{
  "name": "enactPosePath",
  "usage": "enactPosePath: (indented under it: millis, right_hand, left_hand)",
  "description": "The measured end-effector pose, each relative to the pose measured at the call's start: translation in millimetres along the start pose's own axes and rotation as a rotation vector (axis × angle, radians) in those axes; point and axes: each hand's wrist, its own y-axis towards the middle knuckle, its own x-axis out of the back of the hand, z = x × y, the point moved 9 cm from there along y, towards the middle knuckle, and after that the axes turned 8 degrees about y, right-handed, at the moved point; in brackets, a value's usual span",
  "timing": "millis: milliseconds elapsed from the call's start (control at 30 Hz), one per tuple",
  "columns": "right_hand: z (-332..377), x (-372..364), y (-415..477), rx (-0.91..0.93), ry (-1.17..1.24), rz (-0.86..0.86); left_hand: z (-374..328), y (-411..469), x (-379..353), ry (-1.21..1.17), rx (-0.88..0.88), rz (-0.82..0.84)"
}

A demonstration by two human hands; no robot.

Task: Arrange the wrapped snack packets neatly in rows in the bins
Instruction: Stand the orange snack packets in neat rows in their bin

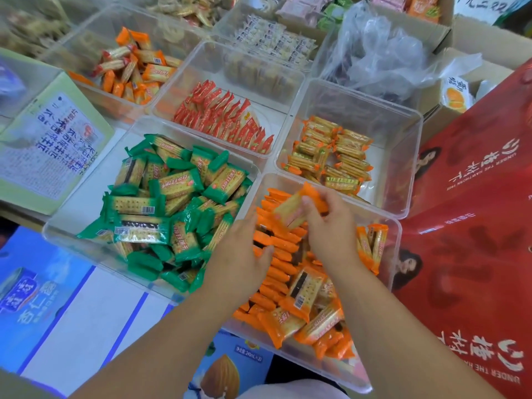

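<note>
Grips one orange packet (293, 210) in the right hand (331, 226), fingers and thumb curled round it, above the far end of the clear bin (396, 249). Rests the left hand (239, 257) inside that bin by its left wall, fingers relaxed and laid on the orange packets (280, 246) standing on edge in rows, with looser ones heaped at the bin's near end. Left of the bin and touching it, a second bin (83, 197) heaped with green packets (161, 211); just beyond the bin, small gold packets (331, 156); right of the bin, a red carton (475, 231).
</note>
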Motion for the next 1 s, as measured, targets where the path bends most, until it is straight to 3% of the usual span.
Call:
enactPosePath:
  millis: [100, 267, 367, 600, 833, 1000]
  right_hand:
    - [-6, 9, 9, -0.042, 0.062, -0.124]
    - [-8, -38, 8, -0.039, -0.023, 0.149]
    - [-15, -48, 2, -0.035, -0.09, 0.223]
    - [-15, -40, -3, 0.059, -0.15, 0.172]
    - [-27, -75, -20, 0.177, -0.494, 0.389]
    - [-26, -81, -19, 0.214, -0.649, 0.371]
  left_hand:
    - [-2, -2, -33, 0.393, -0.063, 0.213]
    - [-4, 1, -54, 0.585, -0.057, 0.382]
    - [-3, -4, -49, 0.628, -0.09, 0.333]
    - [1, -12, -52, 0.617, -0.122, 0.308]
    - [2, -17, -52, 0.581, -0.146, 0.292]
    - [1, -25, -46, 0.57, -0.17, 0.277]
